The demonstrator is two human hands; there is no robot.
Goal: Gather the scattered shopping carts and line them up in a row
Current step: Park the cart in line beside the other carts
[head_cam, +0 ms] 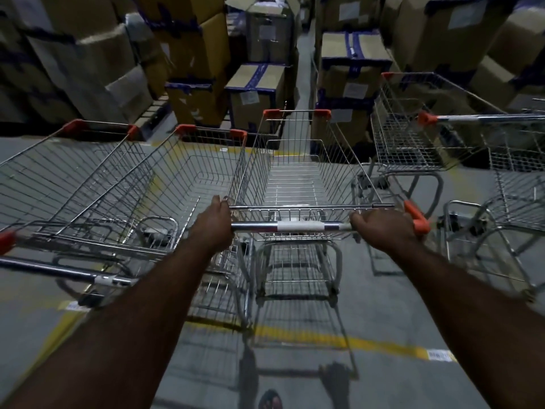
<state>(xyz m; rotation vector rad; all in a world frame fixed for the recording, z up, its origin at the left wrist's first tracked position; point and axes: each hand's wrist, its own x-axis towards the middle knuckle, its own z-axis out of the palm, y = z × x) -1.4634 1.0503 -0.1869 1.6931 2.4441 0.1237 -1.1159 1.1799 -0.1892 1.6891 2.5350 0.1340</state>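
Step in hand: parking one cart in the row. The centre cart (298,178) stands on the floor (398,305) directly in front of the person, just past the yellow line (368,342). It sits close beside the second cart (188,178), with the third cart (73,172) further left.

Hands: set apart at opposite ends of the handle bar (298,226). The left hand (213,222) is wrapped around the left end. The right hand (383,228) is wrapped around the right end, next to the orange end cap.

Orientation: the long axis of the centre cart runs from the person straight toward the stacked boxes (256,93) at the far edge of the floor. The nose, marked by two orange corner caps, points at the boxes. The second and third carts lie roughly parallel, noses the same way. The nose of the centre cart appears to sit slightly closer to the boxes than its neighbour's.

Next move, as judged: level the nose and handle with the second cart, hold the axis parallel, then release. Any side gap needs a light sideways correction at the bar.

Remaining work: the angled cart (413,137) and the crosswise cart (516,172) on the right stand out of line, and each needs turning before it joins the row.
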